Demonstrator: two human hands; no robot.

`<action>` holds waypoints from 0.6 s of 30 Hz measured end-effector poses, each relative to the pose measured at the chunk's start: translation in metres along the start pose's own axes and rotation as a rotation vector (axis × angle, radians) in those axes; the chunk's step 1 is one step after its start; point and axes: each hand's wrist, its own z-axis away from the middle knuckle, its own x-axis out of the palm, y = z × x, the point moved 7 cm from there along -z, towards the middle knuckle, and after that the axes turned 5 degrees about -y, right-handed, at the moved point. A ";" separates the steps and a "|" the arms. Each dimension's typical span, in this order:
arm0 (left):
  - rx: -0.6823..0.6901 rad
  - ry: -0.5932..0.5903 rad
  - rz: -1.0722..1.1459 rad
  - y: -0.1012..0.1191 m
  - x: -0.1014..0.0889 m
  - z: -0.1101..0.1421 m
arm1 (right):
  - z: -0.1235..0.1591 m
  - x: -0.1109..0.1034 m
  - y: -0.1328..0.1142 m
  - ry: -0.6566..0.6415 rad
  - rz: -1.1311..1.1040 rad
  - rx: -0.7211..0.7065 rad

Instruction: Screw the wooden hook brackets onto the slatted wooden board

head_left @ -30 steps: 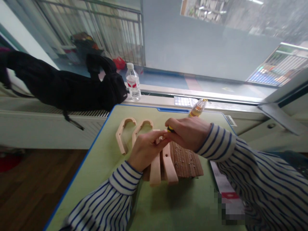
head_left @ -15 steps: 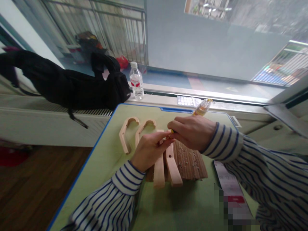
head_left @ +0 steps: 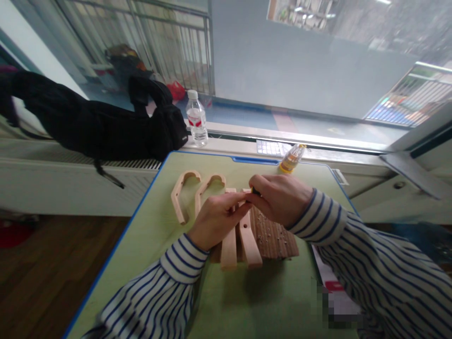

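Note:
My right hand is closed around a screwdriver; only a bit of its black and yellow handle shows. At its lower end the thumb and fingers of my left hand pinch together; what lies between them is hidden. Both hands are over two pale wooden pieces, a left one and a right one with a dark hole. These rest on a brown ridged wood board dotted with small pale specks. Two hook-shaped wooden pieces, one farther left and another nearer, lie beside my left hand.
The green table has a blue edge. Behind it stand a small clear bottle with orange contents and a water bottle on the sill. A black bag lies left; a phone is partly under my right sleeve.
My right hand has turned slightly around the handle and sits a little lower, uncovering more of the small orange bottle. My left hand keeps its pinch. The whole view has shifted slightly.

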 end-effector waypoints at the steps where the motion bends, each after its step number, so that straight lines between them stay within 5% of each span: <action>1: 0.007 0.016 -0.016 0.001 -0.001 0.000 | 0.000 0.000 0.000 -0.001 -0.007 0.006; 18: -0.022 0.024 -0.021 -0.004 -0.004 0.002 | -0.001 -0.018 -0.002 -0.123 0.011 -0.145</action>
